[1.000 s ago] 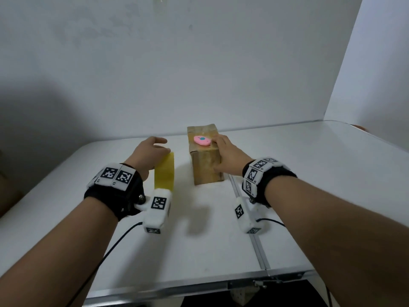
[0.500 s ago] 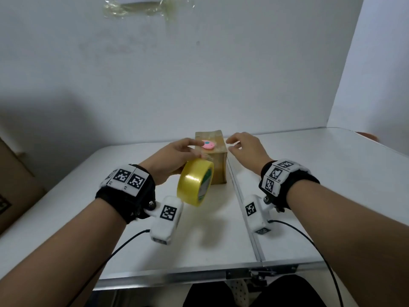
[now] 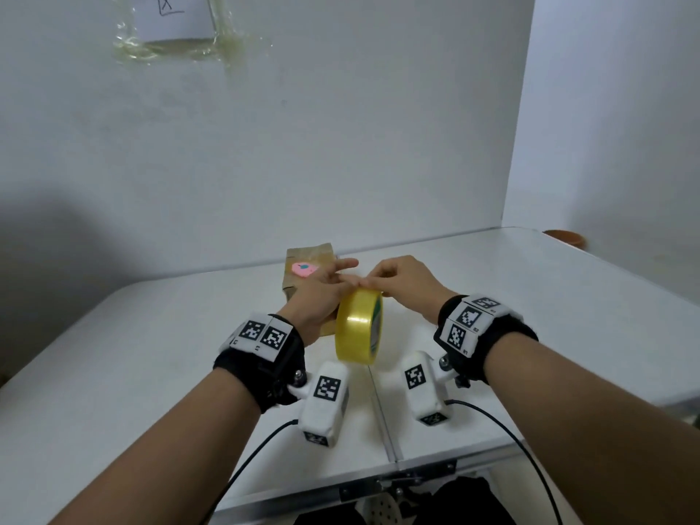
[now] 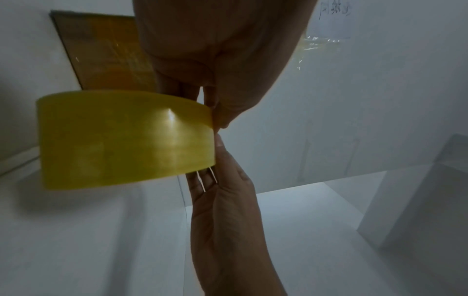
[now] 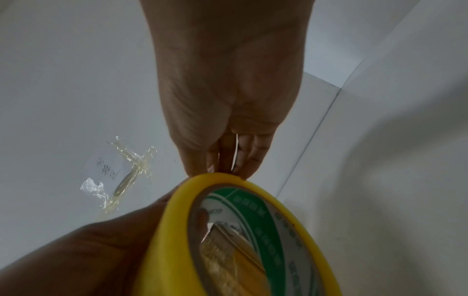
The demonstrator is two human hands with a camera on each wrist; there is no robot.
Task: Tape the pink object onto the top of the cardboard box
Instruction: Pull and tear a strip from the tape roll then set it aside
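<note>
Head view: left hand (image 3: 318, 297) held yellow tape roll (image 3: 359, 327) on edge above white table (image 3: 151, 354), thumb through core. Right hand (image 3: 401, 284) pinched at roll's top rim, fingertips curled on tape surface. Pink object (image 3: 303, 269) lay on top of cardboard box (image 3: 293, 286), just behind left hand. Taped paper note (image 3: 174, 17) on wall.

You're at a bare recording booth, white folding table (image 3: 151, 373) under your hands, white panel walls ahead, a taped paper note (image 3: 174, 17) above them.
</note>
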